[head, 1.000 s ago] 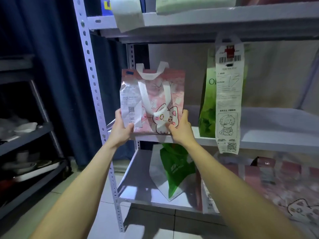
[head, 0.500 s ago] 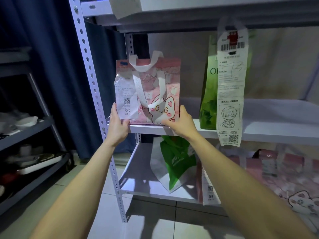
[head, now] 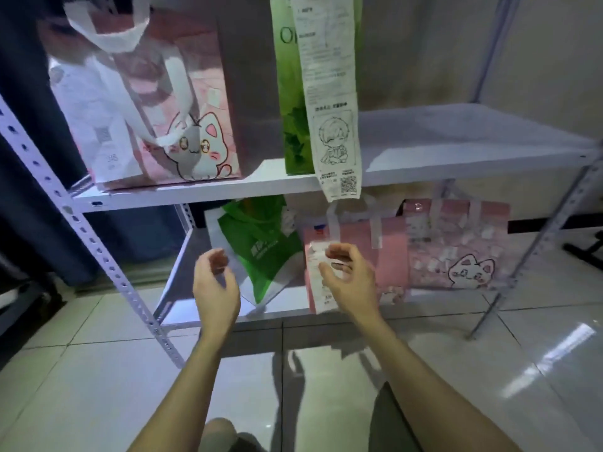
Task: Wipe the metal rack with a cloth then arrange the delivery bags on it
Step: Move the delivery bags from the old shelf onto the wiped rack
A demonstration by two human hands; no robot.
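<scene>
A pink cat-print delivery bag [head: 182, 102] stands upright at the left end of the white metal rack's middle shelf [head: 456, 148]. Beside it stands a green bag [head: 290, 102] with a long receipt [head: 329, 93] hanging down its front. On the bottom shelf sit a green-and-white bag [head: 261, 246], a pink bag with a receipt [head: 388, 256] and another pink cat bag [head: 456, 246]. My left hand [head: 213, 285] and my right hand [head: 347, 275] hover empty in front of the bottom shelf, fingers loosely curled, touching nothing.
The rack's perforated left upright [head: 85, 233] slants down to the tiled floor [head: 98, 380]. A right upright [head: 535, 243] stands at the far side. A dark curtain [head: 29, 197] hangs left of the rack. The middle shelf's right half is bare.
Both hands let go of the pink cat bag, which now stands on the middle shelf, and dropped to the bottom shelf's level. The view has tilted downward and moved closer.
</scene>
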